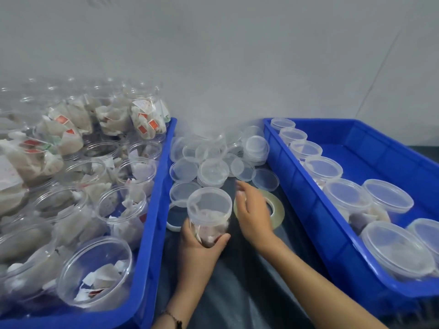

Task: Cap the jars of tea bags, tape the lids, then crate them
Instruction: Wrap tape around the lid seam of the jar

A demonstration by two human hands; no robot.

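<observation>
Capped jar (209, 216) of tea bags upright on dark sheet (240, 293), between the two crates, lid on. Gripped low on its body by left hand (200, 249), fingers and thumb curled round the base. Thin bracelet (171, 317) on that wrist.

Right hand (253, 216) just beside jar, fingers relaxed and spread, holding nothing, hovering over tape roll (273, 208); cannot tell whether touching it. Tape roll flat on sheet, partly covered by that hand. Second, white-rimmed roll or ring (173, 222) flat just left of jar, partly hidden behind it; exact kind unclear.

Loose lids (213, 160) piled behind jar, clear plastic, overlapping, filling the far part of the gap between crates; a few single ones lying nearer, close to the jar and tape.

Left crate (154, 210), blue, packed with uncapped jars (95, 269) holding tea bags, some tipped on their sides, stacked higher toward the back.

Right crate (308, 210), blue, holding capped jars (346, 198) in a row along its near wall plus a few alongside; much of its floor bare.

Grey wall (237, 67) behind everything.
</observation>
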